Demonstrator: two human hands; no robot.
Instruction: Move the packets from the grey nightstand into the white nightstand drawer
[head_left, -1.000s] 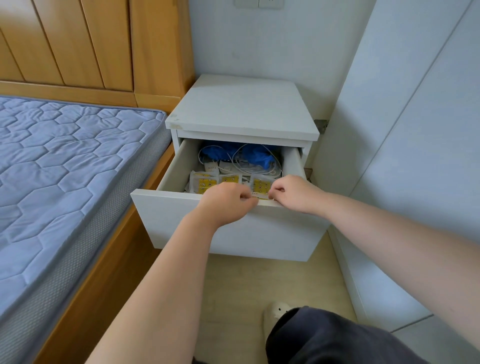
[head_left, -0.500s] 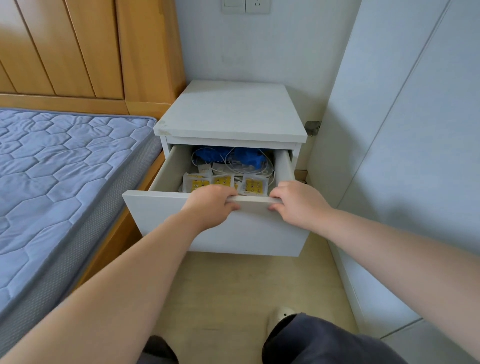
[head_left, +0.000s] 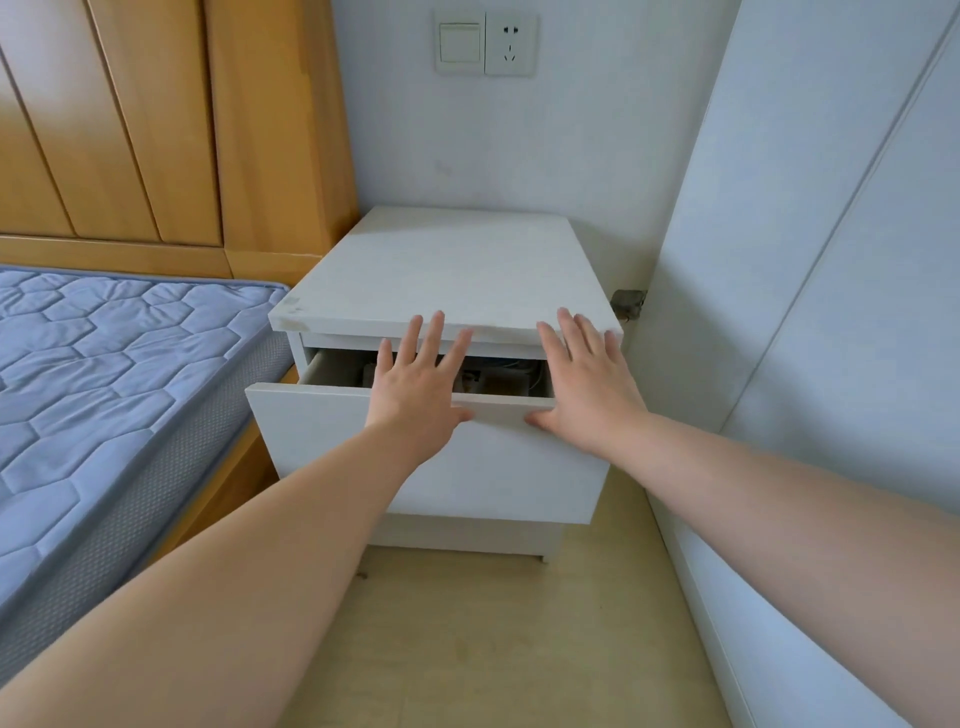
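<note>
Fingers (head_left: 427, 338) spread flat, holding nothing | left hand (head_left: 415, 395) and right hand (head_left: 587, 389) pressed on drawer (head_left: 322, 431) front | drawer slightly ajar in white nightstand (head_left: 441, 270) | packets barely discernible inside | bed (head_left: 104, 374) at left

White nightstand (head_left: 447, 270): matt white laminate-look board, faint grain, slightly scuffed at front left corner. Headboard (head_left: 156, 119): smooth warm wood, satin sheen. Mattress (head_left: 104, 353): quilted blue cloth, grey mesh side. Floor (head_left: 493, 639): pale wood-look, matt.
</note>
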